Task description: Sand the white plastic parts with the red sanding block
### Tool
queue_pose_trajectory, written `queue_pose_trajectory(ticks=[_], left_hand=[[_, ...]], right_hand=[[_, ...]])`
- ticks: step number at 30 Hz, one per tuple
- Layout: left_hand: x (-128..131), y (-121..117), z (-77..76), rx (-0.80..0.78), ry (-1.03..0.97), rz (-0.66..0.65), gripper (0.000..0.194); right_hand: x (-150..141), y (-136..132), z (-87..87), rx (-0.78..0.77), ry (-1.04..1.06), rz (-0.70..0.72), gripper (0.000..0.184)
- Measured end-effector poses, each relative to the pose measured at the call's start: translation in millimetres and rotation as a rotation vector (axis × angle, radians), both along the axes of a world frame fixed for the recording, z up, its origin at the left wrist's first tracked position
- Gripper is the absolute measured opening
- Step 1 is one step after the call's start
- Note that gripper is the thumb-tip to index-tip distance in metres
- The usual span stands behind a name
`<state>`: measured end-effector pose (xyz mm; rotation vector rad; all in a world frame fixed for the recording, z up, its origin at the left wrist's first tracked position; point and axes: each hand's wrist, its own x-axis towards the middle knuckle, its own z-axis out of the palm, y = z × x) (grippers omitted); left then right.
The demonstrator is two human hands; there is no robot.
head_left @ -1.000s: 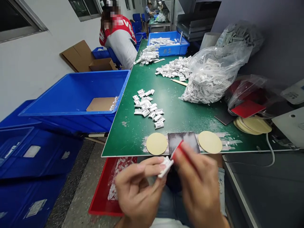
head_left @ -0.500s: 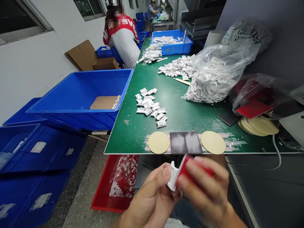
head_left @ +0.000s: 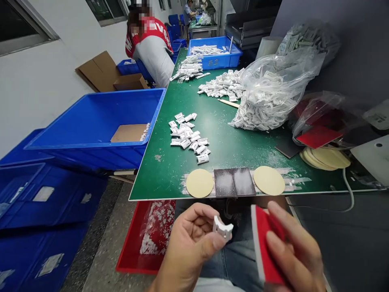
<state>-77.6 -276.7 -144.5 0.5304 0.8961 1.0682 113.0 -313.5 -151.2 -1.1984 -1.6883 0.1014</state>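
Your left grip [head_left: 193, 239] pinches the part [head_left: 223, 230]: white, concave, raised corners, held over your lap [head_left: 238, 259]. Your right grip [head_left: 299, 253] clasps the red pad [head_left: 267, 247], pale-edged. Blue tray [head_left: 229, 61]: dark characters [head_left: 213, 62], illegible.

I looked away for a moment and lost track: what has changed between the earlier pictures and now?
The right hand has moved to the right, taking the red piece away from the white part, which has turned in the left hand. Neither was let go. The loose white pile, pale discs and dark squares stayed put on the table.
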Motion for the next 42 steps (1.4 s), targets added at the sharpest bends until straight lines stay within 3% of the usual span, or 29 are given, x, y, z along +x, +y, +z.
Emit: queue_pose_trajectory(ticks=[2, 4, 7, 11, 14, 19, 21, 23, 26, 29, 34, 37, 39, 42], left_hand=[[-2.8, -1.7, -3.2, 0.157, 0.161, 0.031, 0.022], [-3.9, -2.8, -3.9, 0.321, 0.266, 0.089, 0.013], [-1.7, -2.5, -1.0, 0.469, 0.319, 0.180, 0.019], [2.8, -1.6, 3.4, 0.524, 0.376, 0.246, 0.024], [4.1, -3.1, 4.5, 0.524, 0.373, 0.231, 0.026], [4.5, -5.1, 1.1, 0.596, 0.462, 0.258, 0.027], [1.7, -2.8, -1.8, 0.788, 0.587, 0.349, 0.029], [-4.4, 0.9, -3.2, 1.101, 0.761, 0.406, 0.025], [-17.3, 4.8, -0.4, 1.465, 1.037, 0.287, 0.011], [-28.0, 3.8, 4.0, 1.578, 1.196, 0.212, 0.015], [-37.8, 0.1, 3.9, 1.635, 1.295, 0.264, 0.018], [-36.1, 2.9, 1.9, 1.602, 1.229, 0.201, 0.019], [-28.5, 6.4, 0.1, 1.504, 1.042, 0.214, 0.022], [-10.5, 9.9, -3.1, 1.157, 0.581, 0.247, 0.028]], right_hand=[[-7.8, 3.2, 1.0, 0.045, -0.032, 0.012, 0.053], [-8.2, 9.3, 3.5, -0.005, -0.086, 0.001, 0.054], [-3.0, 16.2, 10.2, -0.069, -0.073, -0.060, 0.051], [-1.0, 18.5, 15.5, -0.038, -0.149, 0.032, 0.045], [-2.4, 19.0, 15.2, -0.058, -0.120, -0.071, 0.041], [-2.7, 21.4, 15.2, -0.094, -0.234, -0.018, 0.034], [-2.2, 22.4, 17.1, -0.099, -0.149, -0.029, 0.032], [-1.7, 22.9, 19.5, -0.056, -0.130, 0.040, 0.034], [-1.1, 23.6, 21.8, -0.050, -0.248, 0.022, 0.034], [-1.3, 23.8, 21.5, -0.012, -0.180, -0.028, 0.034], [-0.7, 22.7, 18.9, -0.073, -0.275, -0.017, 0.030], [0.7, 22.2, 18.3, 0.032, -0.232, 0.028, 0.032], [2.4, 23.9, 16.9, 0.030, -0.267, 0.046, 0.034], [6.2, 27.0, 14.4, -0.092, -0.163, 0.039, 0.036]])
